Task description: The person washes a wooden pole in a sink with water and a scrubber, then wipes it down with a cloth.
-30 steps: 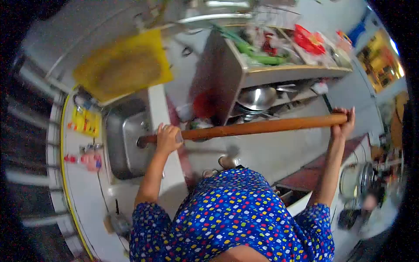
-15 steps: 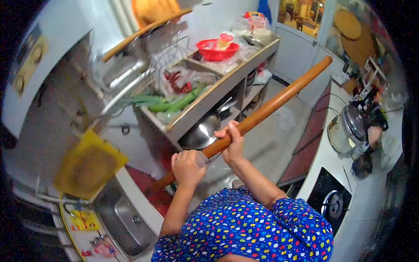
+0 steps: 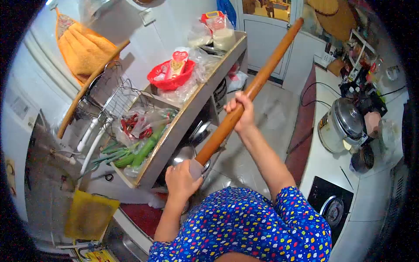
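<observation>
A long, thick wooden rolling pin (image 3: pixel 267 72) slants across the view, its far tip pointing up toward the door. My right hand (image 3: pixel 242 112) is closed around its middle. At the near end, my left hand (image 3: pixel 182 179) is wrapped about the pin. Between the left palm and the wood shows a pale greyish, cloth-like piece (image 3: pixel 195 168); its exact kind I cannot make out. Below the pin, a steel bowl (image 3: pixel 185 153) sits in the open shelf.
A shelf unit on the left bears green vegetables (image 3: pixel 146 148), bagged red chillies (image 3: pixel 135 126) and a red basket (image 3: pixel 171 74). On the right counter stand a lidded pot (image 3: pixel 340 124) and a gas burner (image 3: pixel 334 210). A sink (image 3: pixel 124 240) and yellow cloth (image 3: pixel 91 215) are lower left.
My view has swung, so the shelf appears lower and further left. The rolling pin is tilted more steeply. Its near end, seen past my left hand before, no longer shows beyond that hand.
</observation>
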A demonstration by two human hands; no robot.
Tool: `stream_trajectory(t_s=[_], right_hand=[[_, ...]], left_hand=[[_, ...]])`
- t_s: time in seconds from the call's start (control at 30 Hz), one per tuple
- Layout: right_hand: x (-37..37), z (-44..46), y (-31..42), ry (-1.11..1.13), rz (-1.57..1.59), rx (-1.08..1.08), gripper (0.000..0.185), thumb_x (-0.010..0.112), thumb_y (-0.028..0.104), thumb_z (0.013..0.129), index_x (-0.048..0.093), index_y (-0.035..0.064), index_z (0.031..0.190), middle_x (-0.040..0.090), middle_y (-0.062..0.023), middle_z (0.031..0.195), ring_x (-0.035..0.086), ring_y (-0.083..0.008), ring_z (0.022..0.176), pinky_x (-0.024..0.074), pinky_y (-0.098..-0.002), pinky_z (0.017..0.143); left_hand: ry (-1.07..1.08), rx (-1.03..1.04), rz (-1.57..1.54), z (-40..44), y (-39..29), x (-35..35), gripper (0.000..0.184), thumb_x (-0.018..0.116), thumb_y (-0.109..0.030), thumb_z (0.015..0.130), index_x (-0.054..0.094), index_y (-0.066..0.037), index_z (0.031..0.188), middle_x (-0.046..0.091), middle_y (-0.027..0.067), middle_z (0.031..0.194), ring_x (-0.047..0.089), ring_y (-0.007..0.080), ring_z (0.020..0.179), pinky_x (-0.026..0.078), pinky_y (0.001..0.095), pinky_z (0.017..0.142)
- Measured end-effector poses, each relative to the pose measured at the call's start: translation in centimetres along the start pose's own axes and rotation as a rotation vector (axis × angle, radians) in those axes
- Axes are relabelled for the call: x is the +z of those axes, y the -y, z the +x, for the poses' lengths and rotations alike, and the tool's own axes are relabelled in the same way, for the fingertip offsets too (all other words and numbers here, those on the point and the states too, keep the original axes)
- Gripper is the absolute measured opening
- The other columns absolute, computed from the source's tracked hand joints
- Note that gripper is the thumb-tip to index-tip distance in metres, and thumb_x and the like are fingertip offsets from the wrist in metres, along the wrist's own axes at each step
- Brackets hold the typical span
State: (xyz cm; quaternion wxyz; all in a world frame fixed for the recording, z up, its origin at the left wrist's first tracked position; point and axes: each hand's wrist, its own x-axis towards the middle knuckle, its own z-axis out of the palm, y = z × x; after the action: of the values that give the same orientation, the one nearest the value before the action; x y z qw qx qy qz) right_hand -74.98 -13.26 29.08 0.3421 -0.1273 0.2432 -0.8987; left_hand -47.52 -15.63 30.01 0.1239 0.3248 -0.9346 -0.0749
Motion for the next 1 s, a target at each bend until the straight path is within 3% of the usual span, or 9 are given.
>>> stream_trajectory(t_s=[0.2, 0.33, 0.57, 0.7, 0.77, 0.83, 0.9, 0.93, 1.0], right_hand=[[-1.2, 5.7, 5.2, 0.012, 0.024, -0.044, 0.018, 0.061, 0.022, 0.084, 0.051, 0.0133, 0.071, 0.051, -0.0027, 0.056, 0.053, -0.0190, 0.053, 0.0471, -0.0366, 0.066], [-0.6, 9.1, 8.0, -0.040, 0.043, -0.072, 0.017, 0.063, 0.019, 0.082, 0.050, 0.0124, 0.073, 0.050, -0.0026, 0.056, 0.053, -0.0192, 0.053, 0.0479, -0.0364, 0.066], [1.5, 14.8, 10.6, -0.083, -0.035, -0.126, 0.015, 0.063, 0.019, 0.082, 0.051, 0.0120, 0.076, 0.049, -0.0020, 0.058, 0.051, -0.0180, 0.052, 0.0507, -0.0362, 0.063], [2.6, 20.3, 12.3, -0.037, -0.017, -0.107, 0.013, 0.062, 0.019, 0.082, 0.053, 0.0111, 0.078, 0.049, -0.0019, 0.058, 0.052, -0.0180, 0.053, 0.0506, -0.0352, 0.063], [1.9, 20.0, 13.6, 0.028, 0.043, -0.148, 0.013, 0.059, 0.021, 0.083, 0.053, 0.0122, 0.076, 0.045, 0.0015, 0.059, 0.048, -0.0145, 0.054, 0.0476, -0.0309, 0.064], [1.6, 21.7, 15.3, 0.099, 0.105, -0.184, 0.014, 0.058, 0.022, 0.083, 0.053, 0.0141, 0.074, 0.044, 0.0034, 0.060, 0.047, -0.0132, 0.056, 0.0475, -0.0326, 0.068], [2.8, 22.3, 15.6, 0.085, 0.122, -0.198, 0.013, 0.057, 0.022, 0.082, 0.052, 0.0148, 0.072, 0.044, 0.0037, 0.060, 0.047, -0.0131, 0.056, 0.0472, -0.0332, 0.069], [3.1, 22.4, 15.4, 0.067, 0.149, -0.215, 0.013, 0.057, 0.022, 0.081, 0.052, 0.0155, 0.070, 0.045, 0.0040, 0.060, 0.048, -0.0131, 0.057, 0.0469, -0.0337, 0.071], [2.6, 22.3, 14.9, 0.079, 0.188, -0.232, 0.012, 0.057, 0.021, 0.080, 0.052, 0.0153, 0.070, 0.045, 0.0039, 0.060, 0.048, -0.0131, 0.057, 0.0467, -0.0340, 0.072]], left_hand=[[0.059, -0.061, -0.071, 2.3, -0.7, -1.4, 0.048, 0.078, -0.029, 0.058, 0.061, -0.009, 0.098, 0.066, 0.0121, 0.089, 0.063, 0.0317, 0.085, 0.046, 0.0430, 0.079], [0.141, -0.063, -0.075, 4.3, 1.9, -1.7, 0.051, 0.077, -0.029, 0.058, 0.060, -0.009, 0.102, 0.066, 0.0154, 0.091, 0.064, 0.0351, 0.083, 0.051, 0.0445, 0.072], [0.136, -0.027, -0.247, 10.6, 2.5, -4.4, 0.044, 0.076, -0.027, 0.060, 0.060, -0.010, 0.098, 0.066, 0.0127, 0.092, 0.064, 0.0336, 0.084, 0.051, 0.0429, 0.073], [0.231, -0.037, -0.260, 13.9, 4.6, -5.2, 0.047, 0.080, -0.029, 0.061, 0.061, -0.010, 0.100, 0.066, 0.0142, 0.095, 0.064, 0.0335, 0.087, 0.051, 0.0419, 0.073], [0.479, 0.000, -0.520, 13.3, 9.5, -6.7, 0.047, 0.079, -0.023, 0.062, 0.061, -0.010, 0.104, 0.066, 0.0149, 0.096, 0.064, 0.0315, 0.087, 0.052, 0.0381, 0.073], [0.389, 0.021, -0.562, 14.1, 11.3, -6.3, 0.043, 0.078, -0.016, 0.066, 0.061, -0.007, 0.105, 0.067, 0.0114, 0.093, 0.066, 0.0264, 0.084, 0.051, 0.0346, 0.076], [-0.059, -0.403, -1.145, 14.2, 11.1, -5.7, 0.035, 0.074, -0.013, 0.074, 0.060, -0.004, 0.105, 0.066, 0.0066, 0.093, 0.063, 0.0202, 0.086, 0.049, 0.0341, 0.081], [-0.239, -0.441, -1.105, 14.6, 10.7, -5.5, 0.034, 0.069, -0.011, 0.081, 0.056, -0.001, 0.111, 0.062, 0.0065, 0.101, 0.059, 0.0181, 0.091, 0.048, 0.0347, 0.083], [-0.298, -0.492, -1.258, 15.7, 11.2, -5.5, 0.047, 0.070, -0.016, 0.082, 0.048, 0.000, 0.120, 0.058, 0.0094, 0.112, 0.059, 0.0234, 0.098, 0.049, 0.0379, 0.086]])
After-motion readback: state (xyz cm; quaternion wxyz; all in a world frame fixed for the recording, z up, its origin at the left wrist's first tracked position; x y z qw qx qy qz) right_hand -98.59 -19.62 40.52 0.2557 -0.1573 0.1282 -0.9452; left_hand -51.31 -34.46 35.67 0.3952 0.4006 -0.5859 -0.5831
